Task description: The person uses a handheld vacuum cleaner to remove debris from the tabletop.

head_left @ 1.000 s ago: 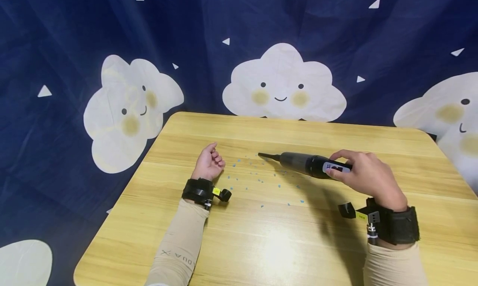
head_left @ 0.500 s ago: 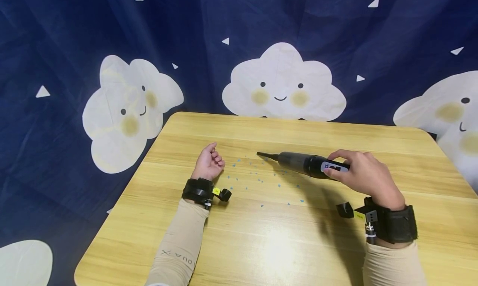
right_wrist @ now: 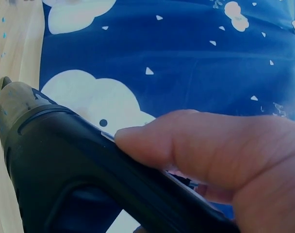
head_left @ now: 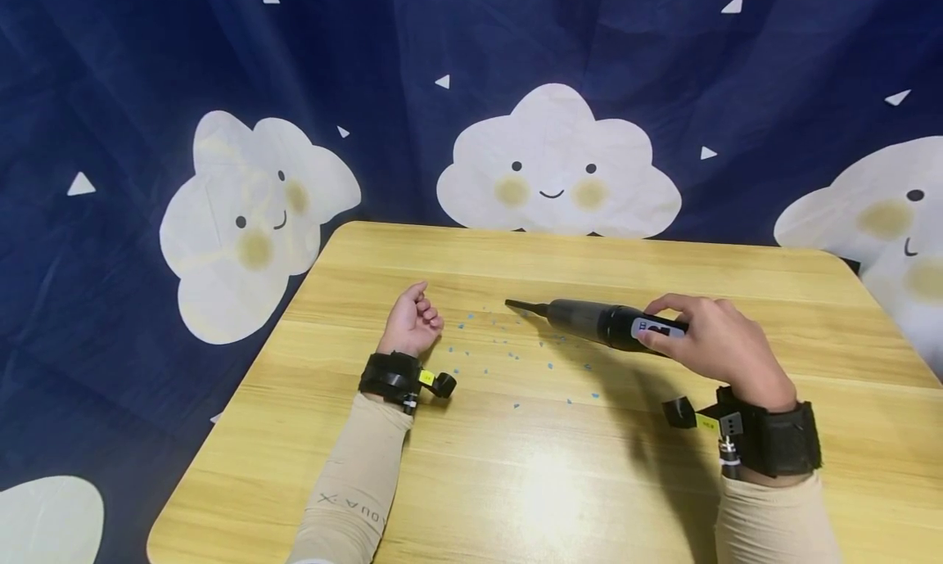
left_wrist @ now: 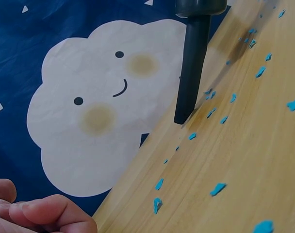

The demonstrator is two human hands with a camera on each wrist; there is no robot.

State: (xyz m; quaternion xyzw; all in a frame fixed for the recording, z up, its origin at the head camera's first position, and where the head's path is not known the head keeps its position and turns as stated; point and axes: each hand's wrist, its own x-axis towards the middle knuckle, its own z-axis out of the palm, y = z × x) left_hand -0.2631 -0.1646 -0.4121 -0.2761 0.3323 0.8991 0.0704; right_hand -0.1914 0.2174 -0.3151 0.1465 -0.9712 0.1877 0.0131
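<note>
My right hand (head_left: 718, 339) grips the handle of a black handheld vacuum cleaner (head_left: 582, 319), thumb along its side in the right wrist view. Its narrow crevice nozzle (left_wrist: 192, 73) points left, with the tip close over the table among small blue scraps (left_wrist: 218, 189). A see-through dark dust cup forms the front of the body. My left hand (head_left: 414, 322) rests on the table left of the scraps, palm turned up and fingers loosely curled, holding nothing.
Blue scraps (head_left: 549, 366) lie scattered over the middle of the wooden table (head_left: 471, 482). A dark blue curtain (head_left: 398, 40) with white clouds hangs behind the far edge. Both wrists wear black camera straps (head_left: 784, 439).
My right hand and the vacuum cleaner have shifted slightly to the left. The left hand stays where it was, and the scraps look about the same.
</note>
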